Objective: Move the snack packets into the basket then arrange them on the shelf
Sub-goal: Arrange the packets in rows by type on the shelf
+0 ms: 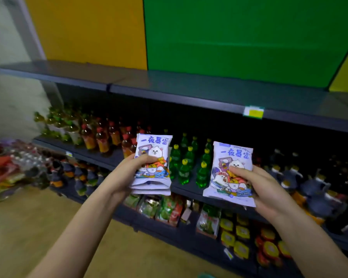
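**Snack packets, white, cartoon print.**
- Stack of packets (153,157): upright in the left grip (129,173), thumb pressed across the front and fingers curled behind.
- Single packet (229,173): upright, pinched at its right side by the right grip (257,183), thumb on the front.
- Position: both are held in the air before the stocked drinks rows, long axes vertical.
- Upper shelf (189,87): bare, lying above and beyond both. The single packet looks nearer its edge, so the right grip probably places first.
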A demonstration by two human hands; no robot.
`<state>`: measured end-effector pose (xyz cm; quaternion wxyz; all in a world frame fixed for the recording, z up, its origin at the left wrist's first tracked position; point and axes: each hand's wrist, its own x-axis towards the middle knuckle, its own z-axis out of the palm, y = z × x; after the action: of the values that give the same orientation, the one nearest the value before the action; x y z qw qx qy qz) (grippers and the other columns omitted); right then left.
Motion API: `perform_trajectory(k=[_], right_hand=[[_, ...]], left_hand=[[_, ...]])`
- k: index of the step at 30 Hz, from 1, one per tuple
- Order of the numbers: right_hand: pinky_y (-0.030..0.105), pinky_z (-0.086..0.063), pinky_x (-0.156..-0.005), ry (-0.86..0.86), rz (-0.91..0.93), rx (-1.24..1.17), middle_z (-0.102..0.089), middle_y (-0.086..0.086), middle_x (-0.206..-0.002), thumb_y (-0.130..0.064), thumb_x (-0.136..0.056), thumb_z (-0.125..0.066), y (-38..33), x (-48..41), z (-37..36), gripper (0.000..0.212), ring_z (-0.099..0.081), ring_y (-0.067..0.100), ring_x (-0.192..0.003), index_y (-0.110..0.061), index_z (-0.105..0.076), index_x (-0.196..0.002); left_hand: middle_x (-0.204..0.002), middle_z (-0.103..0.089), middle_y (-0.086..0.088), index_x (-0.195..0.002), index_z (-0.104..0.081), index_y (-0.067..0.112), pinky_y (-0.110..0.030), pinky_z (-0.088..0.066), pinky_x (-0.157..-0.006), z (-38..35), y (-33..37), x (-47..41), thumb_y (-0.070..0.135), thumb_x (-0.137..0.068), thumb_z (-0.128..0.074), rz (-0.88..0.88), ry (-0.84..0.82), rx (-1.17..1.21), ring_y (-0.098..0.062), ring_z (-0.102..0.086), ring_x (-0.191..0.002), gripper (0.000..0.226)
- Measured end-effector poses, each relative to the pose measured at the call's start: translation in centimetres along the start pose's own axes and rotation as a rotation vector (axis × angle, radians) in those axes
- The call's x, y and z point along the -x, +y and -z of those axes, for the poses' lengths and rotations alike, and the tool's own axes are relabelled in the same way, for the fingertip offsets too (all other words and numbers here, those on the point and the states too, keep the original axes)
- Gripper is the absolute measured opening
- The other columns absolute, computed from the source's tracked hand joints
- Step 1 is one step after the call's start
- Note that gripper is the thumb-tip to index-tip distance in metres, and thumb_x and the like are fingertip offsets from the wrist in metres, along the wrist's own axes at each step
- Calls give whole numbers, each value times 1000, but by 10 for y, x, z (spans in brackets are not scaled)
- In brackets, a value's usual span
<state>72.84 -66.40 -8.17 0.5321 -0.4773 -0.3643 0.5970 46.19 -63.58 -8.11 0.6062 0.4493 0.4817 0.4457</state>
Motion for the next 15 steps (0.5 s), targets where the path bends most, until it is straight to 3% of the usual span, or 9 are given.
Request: perform_trajectory(k=[5, 10, 15], right_hand=[[28, -56, -46, -48, 47, -29, -73, 10, -68, -4, -85, -57, -19, -38, -92, 9, -70, 20, -56, -4, -65, -90], [33, -59, -57, -55, 6, -83, -72, 14, -68, -6, -86, -56, -47, -97, -166, 11, -70, 21, -57, 2, -64, -84], [31, -56, -45, 38, -10, -37, -69, 12, -60, -4, -86, -52, -76, -156, -204, 5, -68, 22, -51, -3, -57, -86]], left_hand=[[-73, -73, -12, -84, -67, 4, -27, -57, -59, 84, 59, -27, 16, -86, -55, -16, 17, 17, -20, -70, -58, 17], [-57, -70, -7, -75, -64, 5, -21, -52, -39, 139, 121, -67, 17, -89, -54, -22, -23, -23, -15, -65, -44, 21], [-69, -73, -8, -76, -68, 9, -27, -59, -57, 167, 161, -121, 21, -85, -59, -25, -91, 3, -17, -69, -56, 18]])
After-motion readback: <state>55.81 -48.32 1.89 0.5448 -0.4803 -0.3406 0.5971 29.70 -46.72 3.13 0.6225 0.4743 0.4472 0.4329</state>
